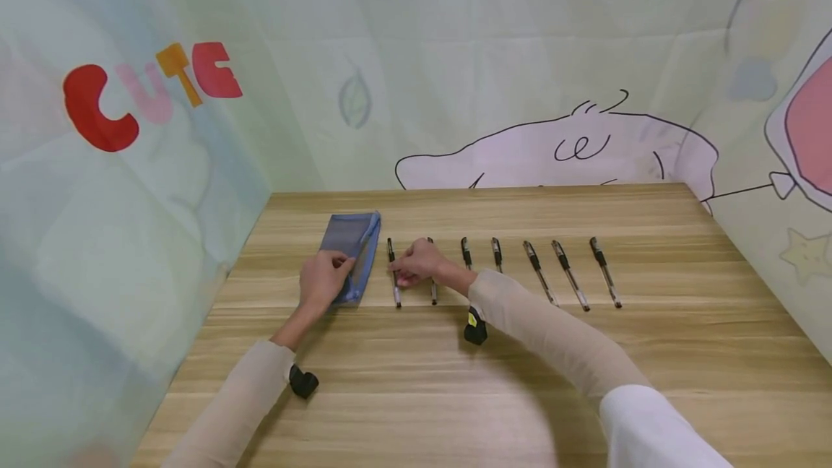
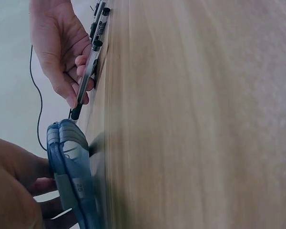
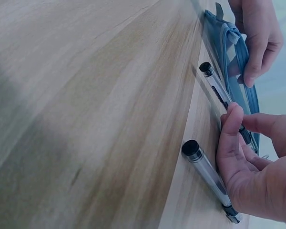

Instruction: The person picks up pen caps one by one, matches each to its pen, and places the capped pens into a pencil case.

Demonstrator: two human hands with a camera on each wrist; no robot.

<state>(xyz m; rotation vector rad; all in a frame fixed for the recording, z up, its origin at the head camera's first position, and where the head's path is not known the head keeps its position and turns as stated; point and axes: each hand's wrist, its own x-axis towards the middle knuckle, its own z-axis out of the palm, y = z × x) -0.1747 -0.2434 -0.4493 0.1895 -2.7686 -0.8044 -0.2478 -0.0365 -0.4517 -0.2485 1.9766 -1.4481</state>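
A blue zippered mesh pouch [image 1: 351, 228] lies at the left part of the table, its zipper side facing right. My left hand [image 1: 323, 278] pinches the edge of its opening, and the right wrist view shows the zipper sides parted at the thumb. Just right of the pouch, my right hand [image 1: 420, 263] holds the leftmost pen [image 1: 397, 296] between thumb and fingers. That clear-barrelled pen [image 2: 89, 71] has its black-capped end close to the pouch [image 2: 72, 150] in the left wrist view. A second pen [image 3: 207, 169] lies on the table beneath the right hand.
Several similar black-capped pens, among them one at the far right [image 1: 606, 273], lie in a row to the right, some partly behind the right forearm. The wooden table [image 1: 403, 381] meets a printed cloth wall [image 1: 312, 92] at the back and left.
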